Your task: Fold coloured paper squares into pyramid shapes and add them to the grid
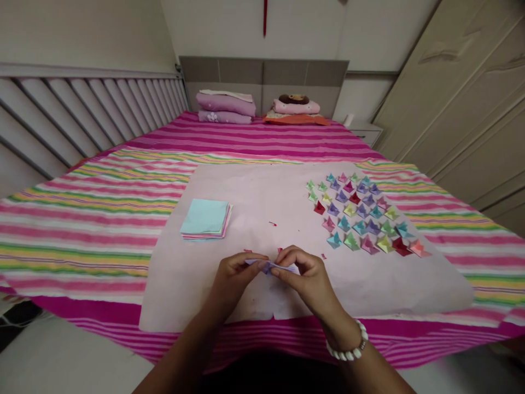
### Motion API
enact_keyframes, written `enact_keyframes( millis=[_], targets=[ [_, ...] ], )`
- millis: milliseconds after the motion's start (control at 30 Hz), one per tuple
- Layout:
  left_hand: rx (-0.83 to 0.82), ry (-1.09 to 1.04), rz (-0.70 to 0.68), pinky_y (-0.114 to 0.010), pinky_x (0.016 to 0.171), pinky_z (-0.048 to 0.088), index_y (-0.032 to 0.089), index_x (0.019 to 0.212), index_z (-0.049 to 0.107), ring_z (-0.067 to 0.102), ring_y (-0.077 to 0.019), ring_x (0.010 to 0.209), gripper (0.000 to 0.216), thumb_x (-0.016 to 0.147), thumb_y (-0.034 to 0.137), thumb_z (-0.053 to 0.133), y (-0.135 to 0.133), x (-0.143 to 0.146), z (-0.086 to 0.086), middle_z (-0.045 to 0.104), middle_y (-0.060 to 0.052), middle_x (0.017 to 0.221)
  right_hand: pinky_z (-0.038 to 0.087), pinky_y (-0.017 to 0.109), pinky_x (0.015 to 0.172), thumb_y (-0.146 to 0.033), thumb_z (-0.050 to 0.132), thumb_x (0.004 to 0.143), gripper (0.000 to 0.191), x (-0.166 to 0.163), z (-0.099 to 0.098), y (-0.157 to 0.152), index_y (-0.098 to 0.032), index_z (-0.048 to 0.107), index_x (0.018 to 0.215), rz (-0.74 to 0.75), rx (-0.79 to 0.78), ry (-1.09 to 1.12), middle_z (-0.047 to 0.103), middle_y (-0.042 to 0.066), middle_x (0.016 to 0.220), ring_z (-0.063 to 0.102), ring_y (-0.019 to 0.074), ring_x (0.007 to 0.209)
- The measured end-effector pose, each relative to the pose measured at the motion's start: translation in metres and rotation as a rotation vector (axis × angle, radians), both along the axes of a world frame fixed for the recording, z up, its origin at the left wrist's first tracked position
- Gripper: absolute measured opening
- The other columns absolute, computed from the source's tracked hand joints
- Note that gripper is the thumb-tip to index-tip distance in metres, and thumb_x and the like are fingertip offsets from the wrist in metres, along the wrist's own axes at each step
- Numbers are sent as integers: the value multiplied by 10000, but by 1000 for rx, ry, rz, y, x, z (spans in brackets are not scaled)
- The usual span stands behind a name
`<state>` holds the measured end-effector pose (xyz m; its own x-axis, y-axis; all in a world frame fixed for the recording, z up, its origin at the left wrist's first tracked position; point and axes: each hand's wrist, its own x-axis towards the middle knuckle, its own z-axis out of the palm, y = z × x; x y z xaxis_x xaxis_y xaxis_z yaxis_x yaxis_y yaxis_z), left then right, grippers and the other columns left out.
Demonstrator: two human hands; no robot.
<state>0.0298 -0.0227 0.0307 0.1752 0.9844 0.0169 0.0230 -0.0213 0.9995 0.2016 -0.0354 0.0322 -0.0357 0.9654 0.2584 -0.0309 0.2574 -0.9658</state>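
My left hand and my right hand meet over a large pale pink sheet spread on the bed. Together they pinch a small folded lavender paper, each gripping one end, fingers closed. A white bead bracelet circles my right wrist. To the left lies a stack of coloured paper squares with a light blue one on top. To the right sit several small folded paper shapes in rows, in many colours.
The bed carries a pink, yellow and green striped cover. Folded pink bedding and a pillow rest by the headboard. Slatted panels run along the left, a wardrobe door stands right. Tiny red scraps dot the sheet.
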Motion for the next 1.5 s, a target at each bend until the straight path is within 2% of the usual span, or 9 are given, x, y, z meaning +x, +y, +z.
enact_keyframes(
  millis=[167,233,333,433,567,800,933,1200,1500],
  targets=[
    [-151,-168,15,-343,863,484,147,950,731,656,-194,856,381,866,465,540,-2,5,-7,743,-84,913,423,275,618,-266,794,668,164,-3,-10,1,-198,662,598,-44,-167,119,627,-5,639,544,144,633],
    [-183,-215,-14,-332,879,482,146,1038,692,654,-193,911,365,808,424,637,-3,8,-8,738,-81,960,409,268,611,-259,782,678,146,-4,-14,1,-195,669,612,-67,-205,159,627,-9,630,531,139,626],
    [-210,-282,-2,-299,845,497,163,1125,613,659,-175,910,528,643,262,805,-3,13,-10,733,-47,942,409,272,620,-281,771,696,141,-6,-16,1,-195,680,631,-87,-201,181,630,-9,630,529,141,629],
    [-190,-341,33,-262,733,511,153,1002,608,654,-131,746,413,645,233,801,0,14,-12,719,-12,798,411,274,630,-321,744,734,164,-5,-15,1,-195,685,648,-73,-176,161,634,-6,655,529,140,641],
    [-191,-289,-54,-257,688,501,147,840,596,645,-125,674,313,631,236,811,2,10,-8,705,-4,707,400,266,584,-364,793,674,202,-2,-13,1,-192,705,734,-46,-228,116,622,-8,641,512,132,598],
    [-253,-314,-9,-222,635,455,164,805,614,607,-96,625,290,612,236,818,2,8,-17,687,22,682,357,246,533,-414,798,649,270,-6,-9,0,-183,659,633,-98,-272,125,584,-16,589,454,112,550],
    [-309,-342,-26,-204,564,391,155,712,603,537,-75,539,269,592,251,824,3,6,-21,616,45,566,352,230,517,-462,728,720,304,-8,-5,0,-181,630,659,-7,-331,218,539,-24,581,434,107,544],
    [-298,-363,-148,-216,599,399,151,696,578,537,-80,574,272,603,237,818,2,3,-19,606,36,606,351,226,516,-418,735,719,279,-7,-5,0,-177,611,652,81,-429,282,519,-31,566,436,105,539],
    [-217,-325,-84,-243,651,465,170,670,536,591,-110,636,279,620,248,800,6,4,-21,636,23,672,393,235,517,-366,793,636,233,-4,-5,0,-178,688,726,167,-393,237,602,-20,575,515,114,526]
  ],
)
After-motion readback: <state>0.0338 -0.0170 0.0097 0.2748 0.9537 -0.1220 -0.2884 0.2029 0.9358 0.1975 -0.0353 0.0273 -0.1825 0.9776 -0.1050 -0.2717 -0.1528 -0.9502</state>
